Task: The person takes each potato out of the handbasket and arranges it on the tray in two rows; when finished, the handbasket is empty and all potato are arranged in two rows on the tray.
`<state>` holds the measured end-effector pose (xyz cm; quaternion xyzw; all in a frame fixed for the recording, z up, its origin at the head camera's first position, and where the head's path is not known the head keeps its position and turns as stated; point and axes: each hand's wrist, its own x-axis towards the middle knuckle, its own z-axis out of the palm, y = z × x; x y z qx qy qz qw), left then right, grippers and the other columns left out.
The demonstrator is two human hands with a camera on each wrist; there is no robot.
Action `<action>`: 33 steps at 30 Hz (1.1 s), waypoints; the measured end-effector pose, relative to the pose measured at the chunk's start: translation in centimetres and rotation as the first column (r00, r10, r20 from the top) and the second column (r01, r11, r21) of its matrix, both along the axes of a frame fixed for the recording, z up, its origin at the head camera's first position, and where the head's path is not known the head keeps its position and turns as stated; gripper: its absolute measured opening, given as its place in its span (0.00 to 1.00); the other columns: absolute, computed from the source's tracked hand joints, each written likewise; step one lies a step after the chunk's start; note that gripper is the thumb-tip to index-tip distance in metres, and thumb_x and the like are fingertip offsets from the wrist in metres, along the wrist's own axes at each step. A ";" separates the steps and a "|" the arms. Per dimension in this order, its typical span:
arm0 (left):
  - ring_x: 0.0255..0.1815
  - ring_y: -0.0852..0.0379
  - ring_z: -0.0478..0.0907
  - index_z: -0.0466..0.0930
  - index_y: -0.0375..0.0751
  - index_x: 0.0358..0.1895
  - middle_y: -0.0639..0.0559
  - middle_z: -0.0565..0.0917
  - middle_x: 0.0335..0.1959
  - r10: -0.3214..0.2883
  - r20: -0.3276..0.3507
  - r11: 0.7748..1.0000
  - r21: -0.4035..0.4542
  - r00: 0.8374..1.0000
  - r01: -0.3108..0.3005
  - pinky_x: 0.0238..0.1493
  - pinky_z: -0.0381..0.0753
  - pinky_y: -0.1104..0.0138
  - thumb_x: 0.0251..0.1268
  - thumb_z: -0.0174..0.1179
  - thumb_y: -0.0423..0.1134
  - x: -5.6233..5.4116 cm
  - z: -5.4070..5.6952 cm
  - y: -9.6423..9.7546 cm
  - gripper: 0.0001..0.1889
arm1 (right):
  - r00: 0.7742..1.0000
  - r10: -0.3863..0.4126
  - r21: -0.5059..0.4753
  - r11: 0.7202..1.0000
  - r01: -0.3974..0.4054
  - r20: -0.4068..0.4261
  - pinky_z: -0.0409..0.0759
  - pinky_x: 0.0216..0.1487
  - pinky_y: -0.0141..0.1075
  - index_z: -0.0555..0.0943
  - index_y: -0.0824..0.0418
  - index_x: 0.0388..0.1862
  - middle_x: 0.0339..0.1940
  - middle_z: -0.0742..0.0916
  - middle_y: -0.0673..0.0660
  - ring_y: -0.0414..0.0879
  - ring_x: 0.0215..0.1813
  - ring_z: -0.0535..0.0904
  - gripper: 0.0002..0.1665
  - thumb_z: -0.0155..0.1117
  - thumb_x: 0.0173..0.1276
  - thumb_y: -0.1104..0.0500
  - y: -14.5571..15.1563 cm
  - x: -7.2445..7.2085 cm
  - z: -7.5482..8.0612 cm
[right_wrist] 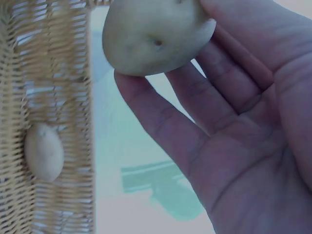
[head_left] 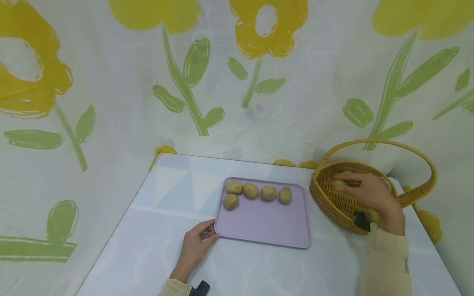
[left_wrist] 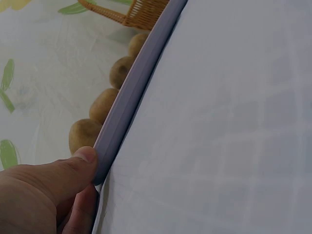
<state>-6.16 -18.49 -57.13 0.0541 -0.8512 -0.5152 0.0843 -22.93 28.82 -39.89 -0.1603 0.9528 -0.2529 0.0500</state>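
Nearest: I see the left hand (head_left: 197, 243) pinching a corner of the lilac, rectangular, plastic-looking tray (head_left: 264, 224). A tug there could tilt it and set the five tan, rounded potatoes (head_left: 268, 193) rolling; they sit loose toward its far side. Farther off, the right hand (head_left: 374, 194), over the golden-brown woven wicker basket (head_left: 325, 202), holds one pale tan, oval potato (right_wrist: 155, 39) between thumb and fingertips. In my judgement the smooth skin could slip if that hold slackens, and the basket's tall arched handle (head_left: 381, 141) could snag the wrist.
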 end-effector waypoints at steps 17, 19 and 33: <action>0.48 0.50 0.86 0.83 0.36 0.59 0.46 0.87 0.47 0.000 0.004 1.000 0.003 1.000 0.000 0.53 0.91 0.75 0.57 0.74 0.29 0.0 0.0 0.0 0.24 | 0.957 0.147 -0.169 0.967 -0.192 -0.249 0.72 0.52 0.05 0.88 0.53 0.56 0.53 0.90 0.58 0.13 0.53 0.72 0.23 0.79 0.60 0.57 -5.9 1.3 -0.2; 0.49 0.50 0.86 0.83 0.36 0.59 0.46 0.87 0.47 -0.009 0.009 1.000 0.010 1.000 0.009 0.53 0.90 0.75 0.58 0.73 0.29 0.0 0.0 0.0 0.24 | 0.950 0.170 -0.180 0.959 -0.221 -0.264 0.69 0.55 0.05 0.88 0.53 0.55 0.53 0.91 0.57 0.14 0.55 0.72 0.23 0.79 0.60 0.58 -6.6 1.5 -0.5; 0.49 0.49 0.86 0.83 0.35 0.59 0.46 0.87 0.47 -0.003 0.019 1.000 0.002 1.000 0.003 0.53 0.90 0.75 0.57 0.73 0.28 0.1 0.1 0.0 0.24 | 0.906 0.393 -0.285 0.860 -0.424 -0.160 0.90 0.60 0.40 0.88 0.59 0.55 0.58 0.89 0.53 0.52 0.61 0.85 0.22 0.78 0.60 0.61 -14.2 1.7 -3.8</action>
